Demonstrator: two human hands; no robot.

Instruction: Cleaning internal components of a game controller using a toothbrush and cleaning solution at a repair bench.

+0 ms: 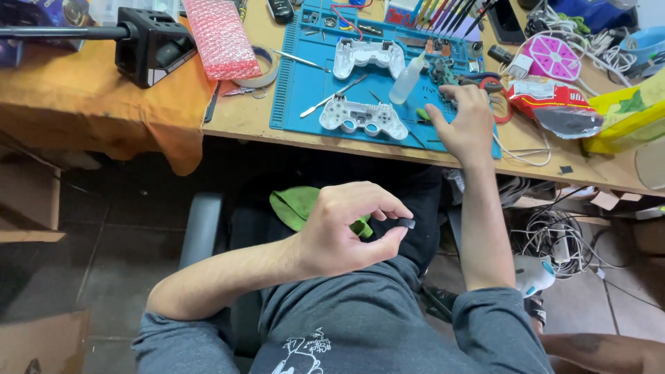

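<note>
Left hand [346,232] is down near the lap, fingers curled, pinching a small black rubbery cap [405,223] by the fingertips, right above a crumpled green cloth [294,206]. Right hand [467,125] rests loosely open, holding nothing, on the far blue mat [298,86], beside two white plastic controller shells [362,116] and a clear squeeze bottle [406,77].

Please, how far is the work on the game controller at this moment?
Done: the controller is open, its two white shell halves lie apart on the blue mat. In hand: the left hand pinches a small black part over the lap; the right hand reaches among parts on the mat. Left: both halves are not yet joined.
</note>
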